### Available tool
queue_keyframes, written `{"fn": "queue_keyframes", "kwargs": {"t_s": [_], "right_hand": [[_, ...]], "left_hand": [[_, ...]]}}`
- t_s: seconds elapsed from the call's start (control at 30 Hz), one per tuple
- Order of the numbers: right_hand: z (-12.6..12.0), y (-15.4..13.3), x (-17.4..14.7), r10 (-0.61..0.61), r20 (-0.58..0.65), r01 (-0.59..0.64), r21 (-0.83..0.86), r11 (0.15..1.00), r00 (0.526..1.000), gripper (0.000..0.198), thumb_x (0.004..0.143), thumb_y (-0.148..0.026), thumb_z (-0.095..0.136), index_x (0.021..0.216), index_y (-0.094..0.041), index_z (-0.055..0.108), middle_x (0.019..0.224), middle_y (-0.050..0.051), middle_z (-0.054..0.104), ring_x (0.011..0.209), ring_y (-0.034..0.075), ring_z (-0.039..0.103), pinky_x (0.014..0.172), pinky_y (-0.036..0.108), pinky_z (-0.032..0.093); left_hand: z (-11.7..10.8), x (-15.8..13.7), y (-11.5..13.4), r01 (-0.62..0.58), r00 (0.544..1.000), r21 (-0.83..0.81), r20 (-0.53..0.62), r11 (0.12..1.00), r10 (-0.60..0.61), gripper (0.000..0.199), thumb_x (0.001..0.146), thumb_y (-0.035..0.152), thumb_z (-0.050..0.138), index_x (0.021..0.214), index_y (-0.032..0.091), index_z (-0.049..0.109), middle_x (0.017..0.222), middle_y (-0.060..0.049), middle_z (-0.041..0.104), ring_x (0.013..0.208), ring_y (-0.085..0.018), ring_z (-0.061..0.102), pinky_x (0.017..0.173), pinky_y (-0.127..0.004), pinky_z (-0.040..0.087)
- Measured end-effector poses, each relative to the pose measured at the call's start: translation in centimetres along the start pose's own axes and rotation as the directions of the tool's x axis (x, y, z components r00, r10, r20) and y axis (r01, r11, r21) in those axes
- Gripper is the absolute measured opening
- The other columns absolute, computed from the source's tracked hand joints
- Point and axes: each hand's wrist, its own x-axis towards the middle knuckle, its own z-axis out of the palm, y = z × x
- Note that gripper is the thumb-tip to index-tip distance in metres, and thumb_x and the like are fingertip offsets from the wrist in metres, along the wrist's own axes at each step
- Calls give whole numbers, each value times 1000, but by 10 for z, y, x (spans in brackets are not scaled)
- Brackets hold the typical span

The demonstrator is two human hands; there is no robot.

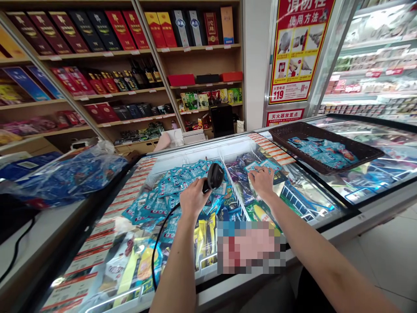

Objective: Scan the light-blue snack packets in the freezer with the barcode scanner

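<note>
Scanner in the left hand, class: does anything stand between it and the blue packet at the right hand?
Nothing visible clearly blocks the gap from the scanner in the left hand to the blue packet at the right hand. A white wire divider crosses beneath, but the scanner appears raised above it.

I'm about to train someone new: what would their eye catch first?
Probably the black scanner in the left hand, mid-view, with its cable trailing down. Behind it spreads a heap of blue packets, while the right hand touches a blue packet beyond the divider. Farther right, a brown basket holds more.
</note>
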Motion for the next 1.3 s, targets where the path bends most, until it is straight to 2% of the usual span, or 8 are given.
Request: {"fn": "queue_keyframes", "kwargs": {"t_s": [0.2,0.33,0.4,0.47,0.63,0.77,1.03,1.3], "right_hand": [[-4,-14,2,-206,91,184,205,961,974,40,93,-41,36,119,-24,60,126,6,57,119,25,43,100,44,30],[-10,-36,-2,-593,156,456,496,738,790,44,92,-46,38,133,-31,47,139,-1,47,125,19,41,103,36,32],[-13,-44,-5,-697,167,525,542,656,698,41,91,-48,40,129,-36,50,142,-5,42,129,19,37,106,38,28],[-13,-45,-5,-717,193,530,552,644,670,35,91,-48,42,119,-37,59,139,-7,46,129,20,39,107,39,27],[-9,-31,0,-479,232,342,453,823,847,43,91,-52,37,92,-26,71,122,2,61,116,21,51,100,38,34],[-7,-24,-1,-280,188,208,330,921,941,53,85,-62,40,103,-19,65,111,9,63,108,23,53,95,37,38],[-3,-28,-5,-229,240,150,310,939,943,79,56,-74,63,115,-22,56,119,10,56,115,30,45,94,42,37],[1,-13,1,6,152,-87,534,841,988,65,80,-39,54,137,-23,28,95,5,61,83,22,59,73,34,45]], "left_hand": [[-2,0,-1,50,999,-9,6,999,-50,34,82,40,53,114,29,56,110,-2,66,93,-22,62,61,-28,38],[-4,0,-1,63,998,-12,17,998,-63,35,81,37,53,114,27,56,110,-3,66,93,-22,62,62,-28,39],[-5,0,0,59,998,-21,18,998,-59,34,82,38,52,114,28,57,108,-3,66,92,-22,62,62,-28,39],[-5,0,0,56,998,-30,16,998,-56,33,82,38,52,113,28,57,108,-3,67,91,-22,62,62,-28,40],[-6,0,0,56,998,-25,22,998,-55,35,81,39,52,114,26,57,110,-4,66,94,-23,62,62,-28,40],[-6,0,1,50,998,-21,39,999,-49,35,82,41,52,114,27,56,110,-4,66,94,-23,61,62,-28,40],[-5,0,1,33,999,-3,37,999,-33,34,83,41,51,113,27,56,109,-4,66,94,-23,62,60,-28,39],[-4,0,1,-13,998,-24,55,1000,14,34,81,37,53,113,28,57,109,-3,66,93,-22,62,61,-28,40]]}}
